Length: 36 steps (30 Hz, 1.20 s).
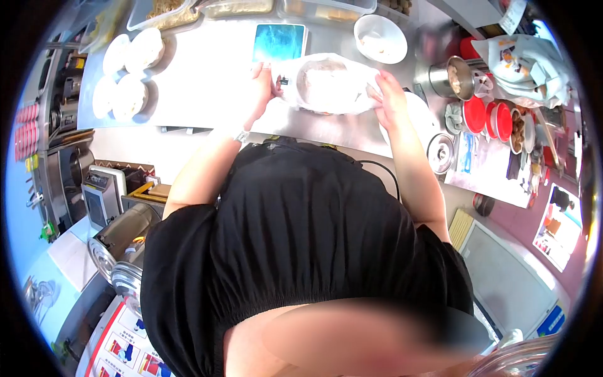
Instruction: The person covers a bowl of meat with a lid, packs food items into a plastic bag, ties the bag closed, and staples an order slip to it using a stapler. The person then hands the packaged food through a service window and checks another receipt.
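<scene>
A whitish, partly see-through plastic bag [345, 69] is stretched between my two hands above the front of the metal table. Inside it is a pale, rounded mass that I cannot make out. My left hand [261, 91] grips the bag's left edge, thumb up, and my right hand [392, 99] has its fingers closed on the right edge. Just behind the bag, near my left hand, lies a flat square thing with a turquoise top [277, 41]. A white bowl [380, 39] with a few pale bits in it stands behind my right hand.
Several white bowls, one heaped bowl [130, 97] among them, stand at the table's left. Clear food tubs [164, 16] line the back. To the right are a steel pot [461, 78], red lids [500, 122], a bulky plastic bag [524, 69] and a round metal lid [441, 154].
</scene>
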Each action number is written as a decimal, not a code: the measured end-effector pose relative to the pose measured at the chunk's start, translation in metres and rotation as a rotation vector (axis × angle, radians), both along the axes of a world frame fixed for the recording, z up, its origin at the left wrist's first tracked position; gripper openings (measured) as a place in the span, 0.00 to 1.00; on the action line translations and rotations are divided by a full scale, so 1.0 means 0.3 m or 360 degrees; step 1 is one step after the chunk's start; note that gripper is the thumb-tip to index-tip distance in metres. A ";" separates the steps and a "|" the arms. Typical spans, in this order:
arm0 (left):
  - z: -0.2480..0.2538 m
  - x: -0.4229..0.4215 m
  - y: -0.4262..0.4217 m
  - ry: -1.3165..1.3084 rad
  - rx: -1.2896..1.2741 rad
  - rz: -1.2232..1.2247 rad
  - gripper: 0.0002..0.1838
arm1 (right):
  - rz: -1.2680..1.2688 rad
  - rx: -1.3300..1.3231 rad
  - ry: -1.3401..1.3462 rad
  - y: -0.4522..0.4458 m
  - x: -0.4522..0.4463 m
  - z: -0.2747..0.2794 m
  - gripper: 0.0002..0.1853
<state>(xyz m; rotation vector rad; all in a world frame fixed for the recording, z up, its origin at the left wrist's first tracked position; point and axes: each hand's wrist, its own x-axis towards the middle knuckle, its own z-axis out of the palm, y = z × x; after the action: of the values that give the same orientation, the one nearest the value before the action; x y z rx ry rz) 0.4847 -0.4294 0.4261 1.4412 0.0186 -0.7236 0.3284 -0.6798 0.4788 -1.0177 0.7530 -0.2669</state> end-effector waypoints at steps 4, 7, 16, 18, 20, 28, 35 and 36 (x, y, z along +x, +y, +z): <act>0.097 -0.013 -0.001 -0.0051 -0.0255 -0.0173 0.11 | 0.0082 -0.0211 -0.0115 0.000 -0.099 0.037 0.14; 0.107 -0.029 -0.004 -0.0325 -0.0454 -0.0277 0.04 | -0.0157 -0.0465 -0.0154 0.055 -0.087 0.078 0.14; 0.279 0.040 0.145 -0.0533 -0.0208 -0.0582 0.26 | 0.0052 -0.1447 0.0113 0.026 -0.140 0.110 0.12; 0.287 0.123 0.195 -0.0980 0.0152 -0.0470 0.24 | -0.0092 -0.1366 0.0094 0.006 -0.141 0.122 0.14; 0.290 0.184 0.230 -0.1182 0.0075 -0.0278 0.18 | -0.0245 -0.1397 -0.0035 -0.009 -0.128 0.110 0.14; 0.499 0.003 0.007 -0.1297 -0.0236 -0.1348 0.13 | -0.0981 -0.0871 0.0042 -0.005 -0.484 0.213 0.23; 0.550 -0.190 -0.271 -0.1031 -0.0614 -0.2473 0.19 | -0.1816 -0.1182 0.0308 0.369 -1.127 0.232 0.18; 0.574 -0.214 -0.303 -0.1017 -0.0665 -0.2582 0.20 | -0.2191 -0.1088 0.0429 0.472 -1.205 0.301 0.18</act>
<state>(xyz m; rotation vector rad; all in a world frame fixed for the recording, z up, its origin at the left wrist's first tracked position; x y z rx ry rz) 0.4205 -0.5203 0.5983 0.9781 -1.8436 -1.3471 -0.0331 -0.5381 0.5692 -1.0088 1.5978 -1.6817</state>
